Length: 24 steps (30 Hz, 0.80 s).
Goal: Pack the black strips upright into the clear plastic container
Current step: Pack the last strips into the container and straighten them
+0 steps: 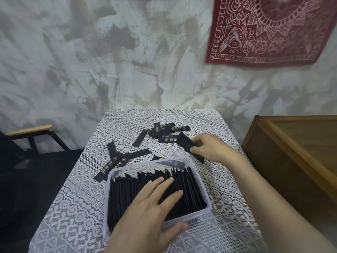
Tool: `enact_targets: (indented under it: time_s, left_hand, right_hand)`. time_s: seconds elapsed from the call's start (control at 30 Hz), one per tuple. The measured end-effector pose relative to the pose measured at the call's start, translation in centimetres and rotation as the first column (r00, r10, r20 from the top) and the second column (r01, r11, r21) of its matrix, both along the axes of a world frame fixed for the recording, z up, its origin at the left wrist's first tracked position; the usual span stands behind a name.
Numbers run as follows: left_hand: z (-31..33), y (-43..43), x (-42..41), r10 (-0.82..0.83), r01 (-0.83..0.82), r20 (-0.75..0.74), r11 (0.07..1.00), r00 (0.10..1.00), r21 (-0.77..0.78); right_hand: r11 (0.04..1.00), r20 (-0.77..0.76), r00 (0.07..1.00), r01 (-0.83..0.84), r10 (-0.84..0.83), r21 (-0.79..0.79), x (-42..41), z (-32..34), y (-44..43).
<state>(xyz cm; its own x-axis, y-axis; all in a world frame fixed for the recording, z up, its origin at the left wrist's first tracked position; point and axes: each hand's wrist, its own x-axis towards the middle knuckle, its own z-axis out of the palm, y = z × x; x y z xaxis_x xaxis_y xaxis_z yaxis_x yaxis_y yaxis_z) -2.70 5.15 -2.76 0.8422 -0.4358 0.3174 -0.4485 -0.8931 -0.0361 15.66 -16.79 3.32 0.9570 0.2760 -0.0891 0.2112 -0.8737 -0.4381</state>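
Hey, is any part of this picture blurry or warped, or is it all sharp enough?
Head view: the red wall hanging smears with blur toward the top right corner. Wide-angle distortion bends the table's far edge. The left hand, right hand and black strips look fairly sharp under soft light.

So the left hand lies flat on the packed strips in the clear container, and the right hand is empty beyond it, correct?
Not quite. In the head view the right hand isn't empty: it grips a bundle of black strips beyond the clear plastic container. The left hand does lie flat on the packed strips.
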Motion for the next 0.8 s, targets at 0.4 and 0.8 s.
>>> enact_targets:
  time_s: [0.4, 0.8]
  left_hand:
    - [-0.1, -0.1, -0.2, 0.01, -0.01, -0.004, 1.0, 1.0, -0.01]
    - [-0.3, -0.1, -0.1, 0.033, -0.033, -0.009, 0.999, 0.999, -0.013]
  right_hand:
    - [0.999, 0.116, 0.993, 0.012, -0.007, -0.041, -13.3, 2.3, 2.6]
    - [0.986, 0.225, 0.971, 0.108, -0.078, -0.125, -14.7, 1.6, 3.8]
